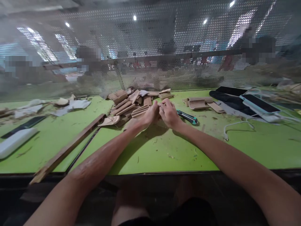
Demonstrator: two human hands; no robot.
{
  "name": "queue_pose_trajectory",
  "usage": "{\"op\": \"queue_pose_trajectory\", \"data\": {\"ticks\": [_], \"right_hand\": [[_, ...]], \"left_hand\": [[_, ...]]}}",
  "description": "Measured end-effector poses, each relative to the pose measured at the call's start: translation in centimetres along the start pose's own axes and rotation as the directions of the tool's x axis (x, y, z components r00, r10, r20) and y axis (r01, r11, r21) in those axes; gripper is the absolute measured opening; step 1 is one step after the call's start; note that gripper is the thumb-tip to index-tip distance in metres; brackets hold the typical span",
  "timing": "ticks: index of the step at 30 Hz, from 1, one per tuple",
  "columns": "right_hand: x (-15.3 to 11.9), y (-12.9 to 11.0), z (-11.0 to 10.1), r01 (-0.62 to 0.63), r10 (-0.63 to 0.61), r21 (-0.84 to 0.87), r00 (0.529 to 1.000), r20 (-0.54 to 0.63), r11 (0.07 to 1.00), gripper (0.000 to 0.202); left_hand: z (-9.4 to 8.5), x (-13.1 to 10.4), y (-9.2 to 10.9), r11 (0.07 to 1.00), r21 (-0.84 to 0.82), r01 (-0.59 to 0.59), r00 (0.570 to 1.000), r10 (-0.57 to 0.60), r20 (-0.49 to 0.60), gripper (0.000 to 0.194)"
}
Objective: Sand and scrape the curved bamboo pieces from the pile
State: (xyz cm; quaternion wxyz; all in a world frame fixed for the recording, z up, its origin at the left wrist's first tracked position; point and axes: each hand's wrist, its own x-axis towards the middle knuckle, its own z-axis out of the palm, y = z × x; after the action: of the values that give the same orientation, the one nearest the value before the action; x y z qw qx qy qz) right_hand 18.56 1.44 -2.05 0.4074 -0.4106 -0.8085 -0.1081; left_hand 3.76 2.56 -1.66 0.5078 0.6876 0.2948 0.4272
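Observation:
My left hand and my right hand meet over the middle of the green table, fingers bent and pressed together. Whatever they hold, if anything, is hidden by the fingers. A heap of brown, flat and curved bark-like pieces lies left of and behind my left hand; several of the slats reach close to it. Just right of my right hand, a black and teal utility knife rests on the table. Farther right lies a curved brown piece shaped like a trough.
A long wooden strip slants across the left side, overhanging the front edge. A white block and a dark phone-like slab lie far left. Phone-like devices with a white cable are at right. A perforated metal screen stands behind.

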Motion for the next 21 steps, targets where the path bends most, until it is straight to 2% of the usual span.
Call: {"op": "queue_pose_trajectory", "data": {"ticks": [2, 4, 9, 12, 21], "right_hand": [[0.1, -0.6, -0.2, 0.034, -0.033, 0.022, 0.999, -0.031, 0.999, 0.035], [0.2, -0.6, -0.4, 0.035, -0.035, -0.009, 0.999, -0.015, 0.999, 0.036], [0.0, 1.3, -0.3, 0.024, -0.017, -0.096, 0.997, 0.076, 0.995, 0.038], [0.0, 1.8, 0.1, 0.047, -0.042, -0.064, 0.997, 0.067, 0.997, 0.039], [0.1, -0.8, -0.7, 0.129, -0.123, 0.06, 0.988, -0.096, 0.99, 0.031]], "left_hand": [[0.3, -0.2, 0.4, 1.0, -0.017, 0.021, 1.0, -0.021, -0.016, 0.078], [0.5, -0.3, 0.6, 0.999, -0.027, 0.043, 0.998, -0.044, -0.044, 0.077], [0.5, -0.5, 1.0, 0.995, -0.025, 0.096, 0.982, -0.099, -0.164, 0.069], [0.5, -0.6, 1.2, 0.994, -0.03, 0.101, 0.981, -0.104, -0.165, 0.068], [0.3, 0.4, -0.5, 0.997, 0.013, -0.079, 0.995, 0.08, -0.064, 0.07]]}}
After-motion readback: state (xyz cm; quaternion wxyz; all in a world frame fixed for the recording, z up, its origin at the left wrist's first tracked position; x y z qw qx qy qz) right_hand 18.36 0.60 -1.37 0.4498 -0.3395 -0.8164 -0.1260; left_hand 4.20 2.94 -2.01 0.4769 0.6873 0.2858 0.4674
